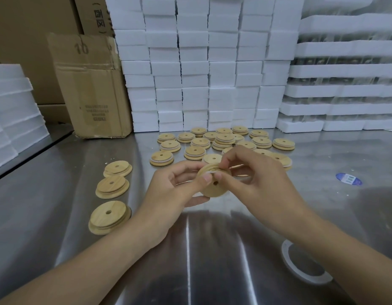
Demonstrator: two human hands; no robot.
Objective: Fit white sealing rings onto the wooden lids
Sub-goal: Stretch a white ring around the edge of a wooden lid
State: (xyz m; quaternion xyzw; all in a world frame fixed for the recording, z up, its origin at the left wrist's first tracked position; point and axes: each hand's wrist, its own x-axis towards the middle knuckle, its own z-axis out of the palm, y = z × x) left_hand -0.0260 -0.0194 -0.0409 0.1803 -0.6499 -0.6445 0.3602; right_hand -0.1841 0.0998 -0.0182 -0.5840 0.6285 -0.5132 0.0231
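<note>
- Nearest, just under the right forearm, a loose white sealing ring (287, 256) lies flat on the shiny steel tabletop (58, 194).
- The left hand (168, 192) has its fingers curled round a round wooden lid with a centre hole (212, 188), held above the tabletop with the thumb on its upper edge.
- The right hand (259, 179) pinches a thin white ring (207, 172) against the held lid's stepped rim. The ring looks only partly seated.
- Risk: uneven pressing could let the stretched ring roll or snap off the rim on the side away from the thumbs. A twist would leave it sitting proud.
- Risk: hard pushing from the right hand could tip the lid out of the left hand's grip.
- Left of the left hand lie three bare wooden lids (112, 187).
- Beyond both hands is a cluster of ringed wooden lids (223, 138).
- Farthest are stacked white foam blocks (201, 62) and a brown cardboard box (91, 89).
</note>
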